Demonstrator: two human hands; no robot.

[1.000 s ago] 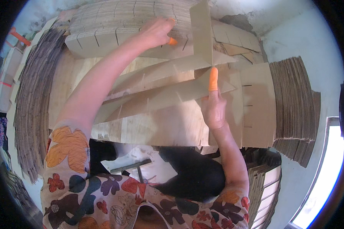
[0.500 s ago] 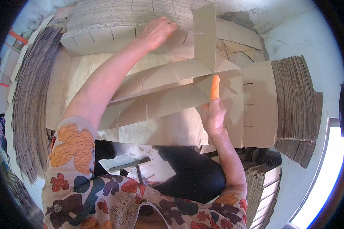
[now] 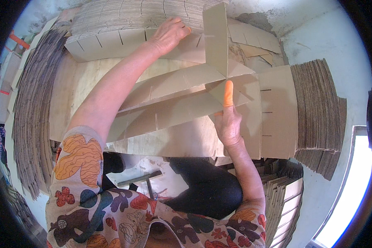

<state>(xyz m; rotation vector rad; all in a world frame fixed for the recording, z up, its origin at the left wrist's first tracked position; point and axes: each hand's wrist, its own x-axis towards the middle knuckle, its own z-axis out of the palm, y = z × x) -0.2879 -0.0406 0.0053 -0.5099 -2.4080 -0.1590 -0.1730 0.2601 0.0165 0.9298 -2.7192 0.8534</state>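
Note:
My right hand (image 3: pixel 229 124) grips two long slotted cardboard strips (image 3: pixel 169 113), its thumb in an orange finger cot lying along them near a joint. Both strips slant down to the left, side by side with a gap between. A shorter cardboard strip (image 3: pixel 215 39) stands upright, crossing the farther long strip close to my thumb tip. At the far stack of slotted cardboard strips (image 3: pixel 111 39), my left hand (image 3: pixel 169 36) has its fingers curled and closed at the top edge of the front strip. An orange finger cot shows on it; the fingertips are partly hidden.
A wooden board (image 3: pixel 173 140) lies beneath the strips. Tall cardboard stacks stand at the left (image 3: pixel 39 103) and right (image 3: pixel 318 103). Flat slotted pieces (image 3: pixel 278 111) lie beside the right stack. More cardboard (image 3: pixel 277 198) is stored below, near my right forearm.
My right hand and the cardboard strips in it have shifted slightly left, the upright strip with them. My left hand stays at the far stack, almost unmoved.

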